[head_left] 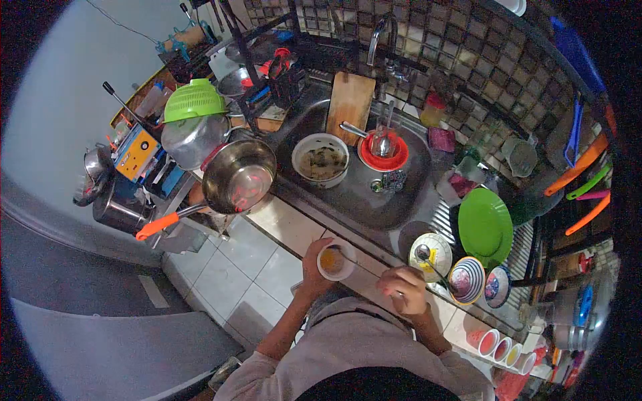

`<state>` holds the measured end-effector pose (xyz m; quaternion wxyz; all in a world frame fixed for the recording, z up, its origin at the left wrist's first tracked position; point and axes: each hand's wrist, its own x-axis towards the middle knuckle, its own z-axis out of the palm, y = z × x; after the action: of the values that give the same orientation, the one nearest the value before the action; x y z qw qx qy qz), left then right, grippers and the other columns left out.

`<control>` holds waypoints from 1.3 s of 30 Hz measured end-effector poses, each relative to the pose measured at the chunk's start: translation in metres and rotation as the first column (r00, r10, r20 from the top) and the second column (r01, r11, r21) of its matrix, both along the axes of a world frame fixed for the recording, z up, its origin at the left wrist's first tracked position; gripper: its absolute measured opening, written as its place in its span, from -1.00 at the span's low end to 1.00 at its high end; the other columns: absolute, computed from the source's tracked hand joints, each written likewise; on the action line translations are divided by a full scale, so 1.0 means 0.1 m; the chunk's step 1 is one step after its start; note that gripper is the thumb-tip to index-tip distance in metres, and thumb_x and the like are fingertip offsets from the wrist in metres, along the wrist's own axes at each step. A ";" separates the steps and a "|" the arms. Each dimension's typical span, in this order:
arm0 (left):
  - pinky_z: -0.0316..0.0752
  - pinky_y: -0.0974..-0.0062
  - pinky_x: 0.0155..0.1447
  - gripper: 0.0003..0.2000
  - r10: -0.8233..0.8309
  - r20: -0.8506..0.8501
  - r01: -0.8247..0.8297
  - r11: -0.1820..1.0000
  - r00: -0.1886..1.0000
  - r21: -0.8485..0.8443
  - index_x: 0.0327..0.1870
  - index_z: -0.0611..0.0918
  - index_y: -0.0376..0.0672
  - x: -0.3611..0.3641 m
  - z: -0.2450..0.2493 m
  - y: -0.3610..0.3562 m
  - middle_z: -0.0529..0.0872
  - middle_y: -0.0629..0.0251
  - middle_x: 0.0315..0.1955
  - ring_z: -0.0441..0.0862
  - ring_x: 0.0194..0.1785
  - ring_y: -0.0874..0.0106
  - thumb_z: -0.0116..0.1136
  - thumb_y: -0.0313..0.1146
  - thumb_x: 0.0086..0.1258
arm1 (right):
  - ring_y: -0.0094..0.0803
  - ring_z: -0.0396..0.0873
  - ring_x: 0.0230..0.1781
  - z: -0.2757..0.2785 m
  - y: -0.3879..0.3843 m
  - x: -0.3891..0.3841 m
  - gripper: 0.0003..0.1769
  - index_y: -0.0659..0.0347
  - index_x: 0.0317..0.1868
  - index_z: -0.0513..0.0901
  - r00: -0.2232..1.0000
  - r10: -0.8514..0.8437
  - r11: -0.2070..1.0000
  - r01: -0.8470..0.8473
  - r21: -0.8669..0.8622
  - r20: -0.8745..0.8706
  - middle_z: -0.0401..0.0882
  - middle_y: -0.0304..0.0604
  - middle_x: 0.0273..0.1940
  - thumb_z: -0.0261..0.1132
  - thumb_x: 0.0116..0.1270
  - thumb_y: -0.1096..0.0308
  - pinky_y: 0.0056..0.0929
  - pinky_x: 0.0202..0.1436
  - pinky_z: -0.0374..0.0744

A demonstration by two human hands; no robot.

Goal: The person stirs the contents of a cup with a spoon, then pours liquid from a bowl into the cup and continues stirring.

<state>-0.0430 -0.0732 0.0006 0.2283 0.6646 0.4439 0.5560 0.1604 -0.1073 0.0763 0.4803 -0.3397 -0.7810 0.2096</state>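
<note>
My left hand [314, 266] is wrapped round a small white cup [336, 261] at the counter's front edge. Something yellow-orange lies in the bottom of the cup. Just to the right, my right hand [404, 290] is raised over the counter, apart from the cup. Its fingers are curled in and slightly blurred; whatever they may hold is hidden. Beyond the right hand stand a pale bowl [430, 252] with a spoon in it and a blue-striped bowl [467, 281].
The sink [374, 214] holds a dirty white pot [320, 160], red bowls [383, 151] with utensils and a leaning cutting board [350, 107]. A pan [239, 175] with an orange handle overhangs the counter at left. Several cups [489, 342] of coloured contents line the right edge; a green plate [485, 226] lies behind.
</note>
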 end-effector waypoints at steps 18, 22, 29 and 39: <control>0.42 0.38 -0.15 -0.39 0.053 -0.144 -0.053 0.999 0.988 0.003 -0.09 0.40 -0.20 0.02 0.01 0.01 0.52 0.15 -0.25 0.51 -0.19 0.21 0.42 -0.37 -0.27 | -0.27 0.52 -0.47 0.12 -0.05 -0.10 -0.92 0.29 -0.49 0.56 0.999 -0.014 0.982 0.009 -0.190 -0.029 0.52 -0.10 -0.49 0.18 0.05 0.45 -0.44 -0.41 0.46; 0.42 0.37 -0.12 -0.39 0.028 -0.114 -0.031 0.999 0.993 -0.020 -0.09 0.41 -0.20 0.00 -0.03 0.01 0.52 0.16 -0.22 0.51 -0.18 0.22 0.42 -0.37 -0.27 | -0.27 0.51 -0.47 0.06 -0.05 -0.10 -0.87 0.30 -0.50 0.54 0.995 -0.023 0.984 0.005 -0.179 -0.098 0.51 -0.10 -0.50 0.18 0.11 0.40 -0.43 -0.41 0.46; 0.41 0.33 -0.10 -0.37 0.045 -0.178 -0.047 0.999 0.983 -0.007 -0.07 0.41 -0.20 -0.01 -0.05 -0.01 0.50 0.15 -0.18 0.49 -0.14 0.20 0.42 -0.36 -0.28 | -0.28 0.51 -0.48 0.00 -0.04 -0.07 -0.89 0.31 -0.48 0.52 1.000 -0.007 0.990 0.009 -0.143 0.013 0.50 -0.11 -0.50 0.16 0.13 0.44 -0.45 -0.40 0.47; 0.42 0.35 -0.11 -0.36 0.032 -0.176 -0.037 0.999 0.984 -0.022 -0.07 0.41 -0.20 -0.02 -0.03 0.00 0.51 0.15 -0.19 0.49 -0.15 0.19 0.42 -0.34 -0.29 | -0.25 0.53 -0.36 0.02 -0.05 -0.06 -0.84 0.24 -0.38 0.56 0.999 0.001 0.957 -0.013 -0.288 -0.043 0.51 -0.11 -0.38 0.21 -0.05 0.60 -0.41 -0.33 0.50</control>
<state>-0.0447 -0.0732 -0.0026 0.1867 0.7004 0.4806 0.4935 0.1542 -0.1124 0.0783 0.4415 -0.3987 -0.7329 0.3302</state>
